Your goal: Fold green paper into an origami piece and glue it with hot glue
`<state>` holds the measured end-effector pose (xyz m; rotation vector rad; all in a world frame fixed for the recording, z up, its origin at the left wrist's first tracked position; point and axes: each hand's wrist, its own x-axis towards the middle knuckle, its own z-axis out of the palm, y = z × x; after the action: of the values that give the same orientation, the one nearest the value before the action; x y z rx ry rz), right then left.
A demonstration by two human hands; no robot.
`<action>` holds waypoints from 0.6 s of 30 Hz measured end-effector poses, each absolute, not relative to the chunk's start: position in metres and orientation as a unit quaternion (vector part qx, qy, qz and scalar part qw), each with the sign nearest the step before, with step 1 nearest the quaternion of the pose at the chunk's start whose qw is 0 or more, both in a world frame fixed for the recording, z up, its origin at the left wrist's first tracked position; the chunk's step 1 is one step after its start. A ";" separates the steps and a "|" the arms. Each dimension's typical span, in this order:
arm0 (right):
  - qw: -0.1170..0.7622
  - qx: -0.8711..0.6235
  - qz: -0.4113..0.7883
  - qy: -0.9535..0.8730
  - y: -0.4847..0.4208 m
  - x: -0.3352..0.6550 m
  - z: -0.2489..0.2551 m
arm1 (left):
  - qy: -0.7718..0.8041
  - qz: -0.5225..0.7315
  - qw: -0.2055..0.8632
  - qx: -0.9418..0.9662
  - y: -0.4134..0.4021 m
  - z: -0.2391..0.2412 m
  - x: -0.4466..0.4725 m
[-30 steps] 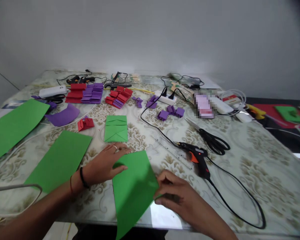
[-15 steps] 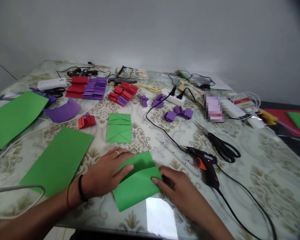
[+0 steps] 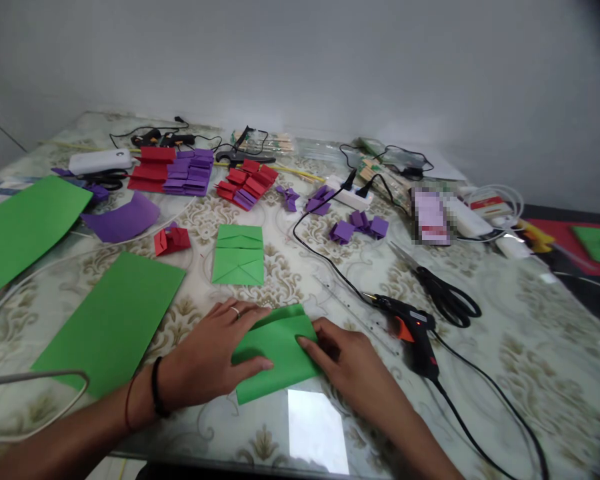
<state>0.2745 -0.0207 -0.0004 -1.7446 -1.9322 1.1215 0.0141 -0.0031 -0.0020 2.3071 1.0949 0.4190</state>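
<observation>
Head view: folded green paper (image 3: 275, 348), matte, flat, roughly rectangular, crease along far edge, lies near front edge of desk (image 3: 520, 333), between both hands. Left hand (image 3: 215, 353) spread palm down, fingers pressing paper's left part, gripping nothing. Right hand (image 3: 350, 363) likewise unclenched, fingertips pressing paper's right part. Desk glossy, cream damask pattern. Just right: black glue gun (image 3: 411, 330), orange trigger, cord curling away. Farther: black-handled scissors (image 3: 445, 297). Behind paper: smaller creased green square (image 3: 239, 255). Left: plain flat green sheet (image 3: 113, 320).

Folded sheet (image 3: 279, 351) lies on table (image 3: 505, 347); glue gun (image 3: 410, 330) right of it; scissors (image 3: 447, 300) behind.
</observation>
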 end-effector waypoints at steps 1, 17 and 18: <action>0.154 -0.611 0.391 -0.671 -0.020 0.274 -0.001 | 0.404 0.154 0.268 0.861 -0.004 -0.002 0.014; 0.221 -0.642 0.393 -0.621 -0.019 0.270 -0.007 | 0.376 0.116 0.147 0.908 -0.018 -0.007 0.028; 0.218 -0.641 0.394 -0.621 -0.019 0.271 -0.006 | 0.375 0.113 0.142 0.909 -0.018 -0.008 0.028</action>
<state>0.2707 -0.0190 -0.0063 -1.7748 -1.7208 1.0915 0.0280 -0.0184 -0.0077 2.6238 1.0821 0.3269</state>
